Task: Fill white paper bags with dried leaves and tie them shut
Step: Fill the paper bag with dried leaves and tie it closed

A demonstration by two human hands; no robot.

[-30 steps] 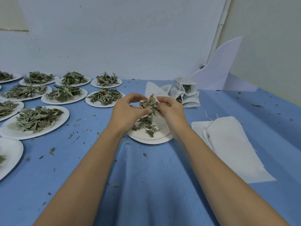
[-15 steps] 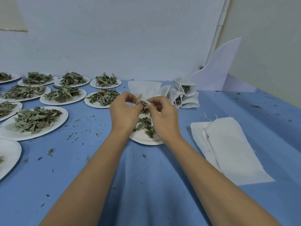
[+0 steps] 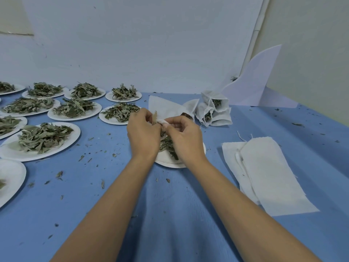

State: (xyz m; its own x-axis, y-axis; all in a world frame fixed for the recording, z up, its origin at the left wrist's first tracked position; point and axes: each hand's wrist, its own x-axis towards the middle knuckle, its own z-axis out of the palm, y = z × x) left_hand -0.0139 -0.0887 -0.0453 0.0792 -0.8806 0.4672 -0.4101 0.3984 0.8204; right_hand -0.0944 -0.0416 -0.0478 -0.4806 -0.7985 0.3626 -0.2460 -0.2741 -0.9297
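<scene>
Blue worktop [image 3: 170, 214]. Left side: rows of plates of dried leaves [image 3: 11, 152]. Near right edge: flat stack of empty bags [image 3: 270, 174]. Far edge, right of middle: heap of filled bags [image 3: 217, 112]. Centre: small plate [image 3: 166, 162] with some leaves, partly under both hands. Left hand [image 3: 143, 135] and right hand [image 3: 185, 138], fingers curled, pinch the mouth of a white paper bag [image 3: 164, 110] above that plate.

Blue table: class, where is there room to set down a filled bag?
Free: the near strip of blue table between the forearms; the right stretch between the pile of filled white bags and the stack of flat white empty bags. Crowded: the left, with round white paper plates of dried leaves.
</scene>
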